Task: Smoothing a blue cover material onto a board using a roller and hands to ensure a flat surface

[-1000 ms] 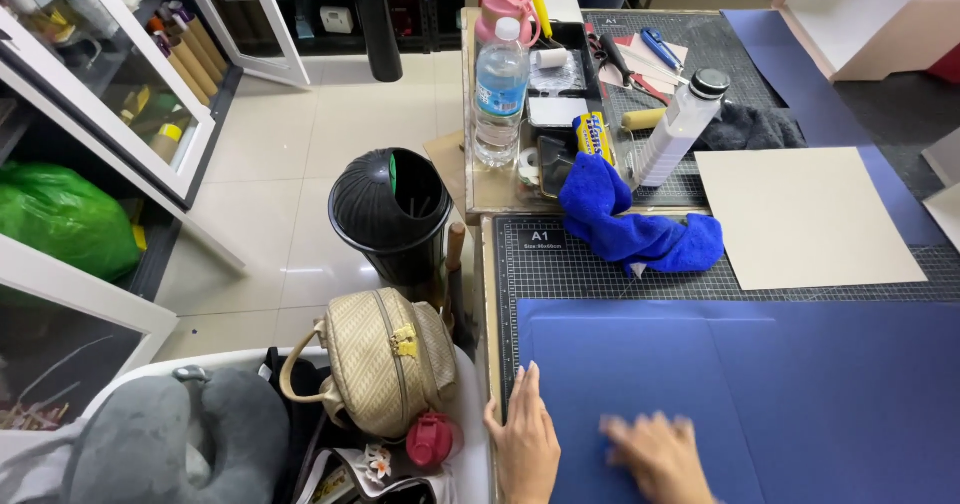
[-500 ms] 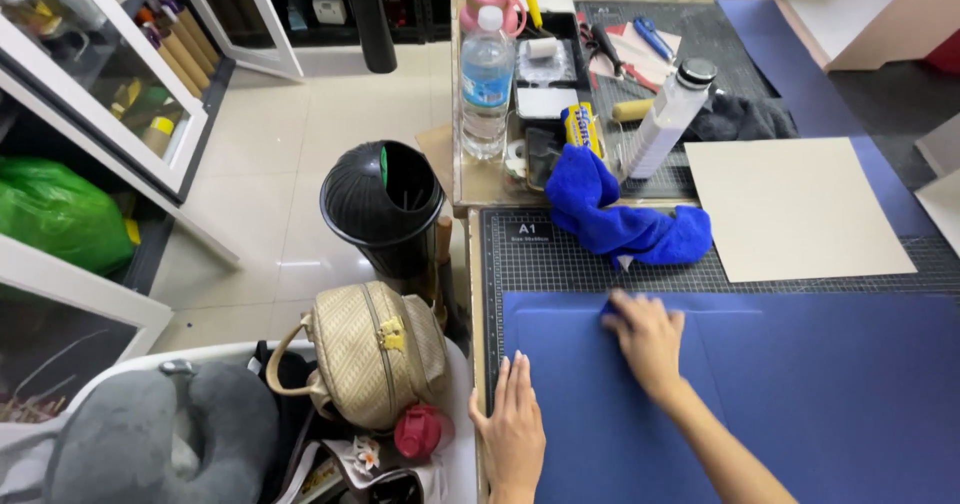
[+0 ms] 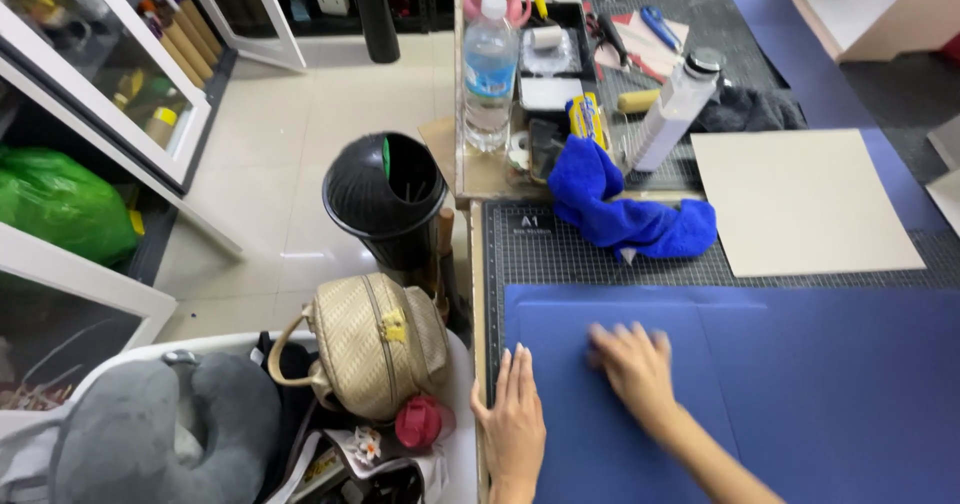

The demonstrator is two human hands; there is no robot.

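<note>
Head view, left to right: grey neck pillow [image 3: 150, 429] and woven beige handbag [image 3: 372, 344] crowded beside the desk's [image 3: 476, 294] left edge, black bin [image 3: 386, 196] on the floor just beyond. Left hand [image 3: 517, 416] flat, fingers together, pinning the near left edge of the blue paper sheet [image 3: 800, 384] against sliding; right hand [image 3: 630, 359] spread open and blurred, pressed on the sheet near a crease line, clamped on nothing. Blue cloth [image 3: 625, 214] bunched above on the cutting mat [image 3: 560, 249], tan board [image 3: 800, 204] farther right, open sheet rightward, little room left
</note>
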